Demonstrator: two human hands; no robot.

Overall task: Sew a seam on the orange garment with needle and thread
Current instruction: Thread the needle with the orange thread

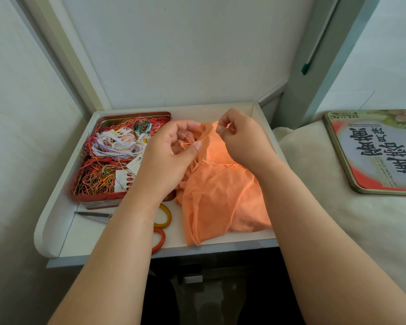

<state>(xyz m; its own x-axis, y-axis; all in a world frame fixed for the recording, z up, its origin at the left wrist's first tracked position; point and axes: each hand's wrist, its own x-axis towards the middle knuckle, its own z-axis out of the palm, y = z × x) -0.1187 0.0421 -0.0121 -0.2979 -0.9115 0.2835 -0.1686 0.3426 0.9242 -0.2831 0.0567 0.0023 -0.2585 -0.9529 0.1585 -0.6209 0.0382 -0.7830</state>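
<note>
A red tin [96,200] stood open at the back left of the small white tray-like table [54,219], crammed with tangled embroidery threads [99,179] in red, orange, green and white, along with white floss bundles [113,146] and a small card [123,181]. Scissors [161,221] lay near the table's front edge, just in front of the tin, one handle loop yellow, the other orange, the grey blades pointing toward the left edge. Off the table's right edge, a tin lid [375,156] printed with Chinese characters and "Moon Cake" lettering rested on a cream-coloured cushion [326,207]. White walls [174,55] rose behind the table.
</note>
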